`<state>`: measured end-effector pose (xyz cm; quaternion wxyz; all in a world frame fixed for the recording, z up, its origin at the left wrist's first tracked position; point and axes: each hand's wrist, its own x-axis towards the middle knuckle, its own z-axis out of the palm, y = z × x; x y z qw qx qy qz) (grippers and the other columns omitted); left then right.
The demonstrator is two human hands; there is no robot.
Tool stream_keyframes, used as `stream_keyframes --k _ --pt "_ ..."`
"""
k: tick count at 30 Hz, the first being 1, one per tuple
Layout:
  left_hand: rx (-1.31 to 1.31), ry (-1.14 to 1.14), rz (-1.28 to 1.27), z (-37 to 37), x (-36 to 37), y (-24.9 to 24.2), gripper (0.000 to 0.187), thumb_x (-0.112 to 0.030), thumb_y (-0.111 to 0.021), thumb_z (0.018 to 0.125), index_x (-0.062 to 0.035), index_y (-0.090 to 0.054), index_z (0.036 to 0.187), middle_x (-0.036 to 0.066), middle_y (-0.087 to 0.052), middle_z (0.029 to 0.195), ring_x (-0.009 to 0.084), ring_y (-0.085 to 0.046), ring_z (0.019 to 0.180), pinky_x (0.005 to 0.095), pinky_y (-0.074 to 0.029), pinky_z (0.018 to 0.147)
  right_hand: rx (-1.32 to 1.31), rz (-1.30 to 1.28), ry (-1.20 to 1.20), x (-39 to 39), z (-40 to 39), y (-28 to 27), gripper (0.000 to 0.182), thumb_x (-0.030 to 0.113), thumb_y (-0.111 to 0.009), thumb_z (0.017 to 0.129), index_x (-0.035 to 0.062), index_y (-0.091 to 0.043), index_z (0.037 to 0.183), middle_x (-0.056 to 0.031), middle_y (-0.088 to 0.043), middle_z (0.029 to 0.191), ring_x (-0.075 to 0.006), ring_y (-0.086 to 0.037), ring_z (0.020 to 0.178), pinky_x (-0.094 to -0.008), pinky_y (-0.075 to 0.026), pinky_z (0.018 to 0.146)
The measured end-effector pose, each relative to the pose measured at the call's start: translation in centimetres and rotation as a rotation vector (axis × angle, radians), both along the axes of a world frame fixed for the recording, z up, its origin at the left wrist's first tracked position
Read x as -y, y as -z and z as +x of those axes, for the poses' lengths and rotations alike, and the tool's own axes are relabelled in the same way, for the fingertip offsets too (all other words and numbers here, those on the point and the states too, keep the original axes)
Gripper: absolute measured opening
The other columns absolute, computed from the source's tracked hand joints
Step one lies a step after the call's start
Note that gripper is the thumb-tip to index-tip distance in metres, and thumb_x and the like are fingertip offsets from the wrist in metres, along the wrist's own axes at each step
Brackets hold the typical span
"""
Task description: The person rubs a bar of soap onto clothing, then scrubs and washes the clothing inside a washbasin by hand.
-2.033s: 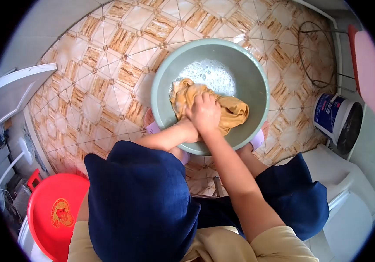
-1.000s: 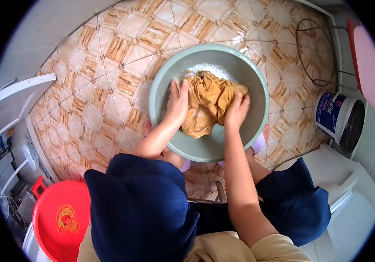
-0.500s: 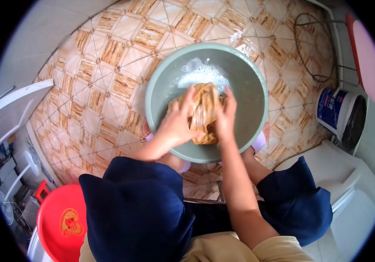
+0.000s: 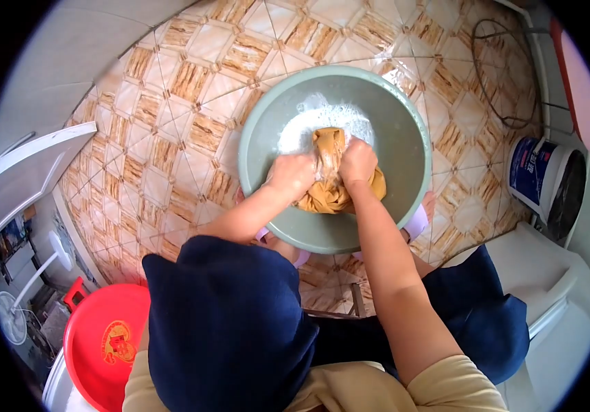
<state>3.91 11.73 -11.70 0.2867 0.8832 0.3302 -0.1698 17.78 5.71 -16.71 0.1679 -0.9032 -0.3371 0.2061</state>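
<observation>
A wet mustard-brown cloth (image 4: 327,198) lies bunched in a large grey-green basin (image 4: 405,199). Closed into a fist, my left hand (image 4: 293,174) grips the cloth at its left side. My right hand (image 4: 359,163) is also clenched, holding the fabric on the right. Between the two fists a twisted fold of it stands up, while the looser part spreads below them and out to the right. White suds (image 4: 295,130) float on the water just beyond my hands.
The basin stands on a patterned tile floor (image 4: 192,82) between my feet. At left are a red basin (image 4: 96,343) and a white door-like panel (image 4: 41,165). A blue-and-white bucket (image 4: 534,172) lies tipped at right, near a dark looped hose (image 4: 477,62).
Both hands have gone from spread fingers around the cloth to fists gripping it. The gathered bundle is now drawn into an upright fold, with the rest spread lower.
</observation>
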Motion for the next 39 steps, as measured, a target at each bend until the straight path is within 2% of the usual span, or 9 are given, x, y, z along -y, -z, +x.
stream_keyframes --k 2,8,10,13,16,19,25,31,39 --pt "0.074 -0.055 0.001 0.4 -0.8 -1.5 0.025 -0.02 -0.049 0.084 -0.0041 -0.067 0.078 0.02 -0.065 0.08 0.0319 -0.065 0.078 0.0435 -0.05 0.07 -0.217 0.06 0.025 -0.9 1.4 -1.3 0.037 0.029 -0.053 0.087 -0.0004 -0.066 0.07 -0.0215 -0.064 0.074 -0.044 -0.06 0.07 -0.0524 -0.045 0.069" --pt "0.697 -0.386 0.189 -3.4 -0.5 -5.2 0.034 -0.024 -0.062 0.083 -0.008 -0.058 0.113 0.02 -0.064 0.087 0.0373 -0.061 0.088 0.0456 -0.047 0.077 -0.731 0.576 0.554 1.0 6.0 -6.6 0.031 0.024 -0.059 0.089 0.0025 -0.059 0.067 0.0042 -0.048 0.057 -0.0053 -0.043 0.058 -0.0249 -0.038 0.053" --pt "0.706 -0.75 -0.201 -4.3 0.9 -5.8 0.048 -0.015 -0.064 0.079 -0.0104 -0.051 0.125 0.022 -0.058 0.107 0.04 -0.058 0.092 0.0441 -0.045 0.087 -0.66 0.639 0.487 1.6 6.2 -5.7 0.025 0.023 -0.058 0.089 -0.0007 -0.061 0.081 -0.0028 -0.056 0.07 -0.012 -0.052 0.067 -0.0281 -0.044 0.064" --pt "0.419 -0.284 0.077 -4.2 1.3 -6.7 0.067 -0.005 -0.066 0.069 -0.0078 -0.046 0.133 0.022 -0.017 0.148 0.0466 -0.033 0.127 0.0454 -0.034 0.104 -0.338 0.502 0.218 1.3 2.8 -5.9 0.028 0.022 -0.058 0.085 0.0025 -0.061 0.105 -0.0168 -0.055 0.114 -0.031 -0.051 0.109 -0.0378 -0.038 0.096" --pt "0.196 0.079 0.102 -3.1 1.9 -6.6 0.068 -0.013 -0.067 0.07 -0.01 -0.045 0.134 0.024 -0.015 0.149 0.0459 -0.024 0.133 0.0471 -0.034 0.104 0.216 0.186 -0.077 1.0 -3.4 -4.5 0.027 0.029 -0.057 0.085 0.0113 -0.065 0.105 -0.0152 -0.056 0.113 -0.0329 -0.052 0.11 -0.0424 -0.043 0.091" --pt "0.19 0.06 -0.021 -2.9 2.5 -5.5 0.072 -0.021 -0.067 0.072 -0.0104 -0.041 0.138 0.028 -0.017 0.147 0.0481 -0.027 0.131 0.0481 -0.031 0.106 0.244 -0.171 -0.197 -0.3 -1.1 -1.0 0.021 0.029 -0.057 0.085 0.013 -0.065 0.094 -0.015 -0.059 0.109 -0.0296 -0.055 0.108 -0.0455 -0.048 0.082" --pt "-0.122 0.227 -0.095 -4.3 4.2 -4.3 0.082 -0.048 -0.056 0.085 -0.0095 -0.018 0.147 0.037 -0.035 0.133 0.0499 -0.035 0.125 0.0513 -0.028 0.106 -0.038 0.074 0.073 -4.2 2.5 -1.3 0.024 0.031 -0.058 0.083 0.007 -0.059 0.078 -0.0173 -0.06 0.087 -0.0311 -0.058 0.085 -0.0484 -0.048 0.074" --pt "-0.301 0.34 -0.225 -2.3 5.5 0.5 0.07 -0.036 -0.048 0.092 -0.0058 -0.018 0.147 0.035 -0.027 0.14 0.0522 -0.024 0.131 0.0599 -0.018 0.107 0.303 0.127 -0.345 0.3 -4.5 -6.8 0.037 0.037 -0.066 0.075 0.0064 -0.058 0.094 -0.0124 -0.057 0.089 -0.0316 -0.056 0.082 -0.0441 -0.048 0.073" --pt "-0.213 0.22 -0.25 -1.3 4.8 -1.0 0.081 -0.035 -0.052 0.09 -0.0215 0.002 0.149 0.034 -0.018 0.145 0.0518 -0.021 0.133 0.0598 -0.022 0.104 -0.085 -0.003 -0.008 -4.7 3.6 -1.0 0.035 0.032 -0.052 0.086 0.0112 -0.056 0.114 -0.0186 -0.065 0.091 -0.0347 -0.063 0.092 -0.0465 -0.051 0.074"
